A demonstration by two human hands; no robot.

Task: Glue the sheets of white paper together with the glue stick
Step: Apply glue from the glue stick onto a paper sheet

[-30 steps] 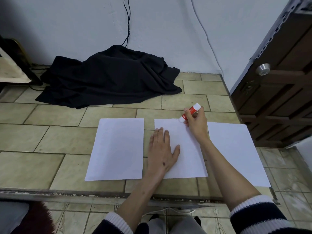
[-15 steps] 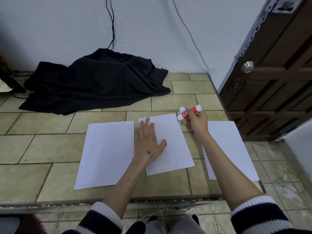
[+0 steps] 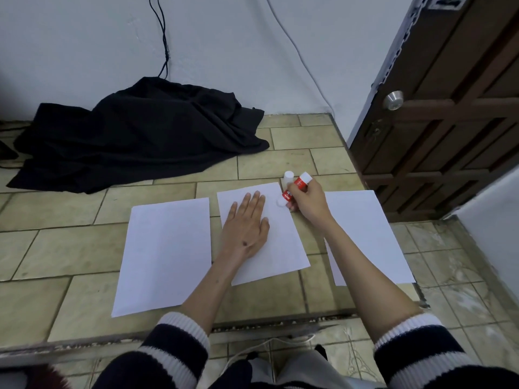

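Note:
Three white paper sheets lie side by side on the tiled counter: a left sheet [image 3: 165,254], a middle sheet [image 3: 283,245] and a right sheet [image 3: 368,234]. My left hand [image 3: 247,223] rests flat, fingers spread, on the middle sheet. My right hand [image 3: 307,202] grips a red and white glue stick [image 3: 296,186], tilted, its white tip touching the middle sheet near its far right corner. The white cap [image 3: 288,176] stands just beyond that corner.
A heap of black cloth [image 3: 140,133] lies at the back left against the wall, with cables hanging above it. A dark wooden door [image 3: 449,108] with a metal knob stands to the right. The counter's near edge [image 3: 168,336] runs in front of me.
The glue stick's tip has come down from beyond the far edge onto the middle sheet's far right corner. My left hand stays flat on that sheet. The camera view shifted slightly.

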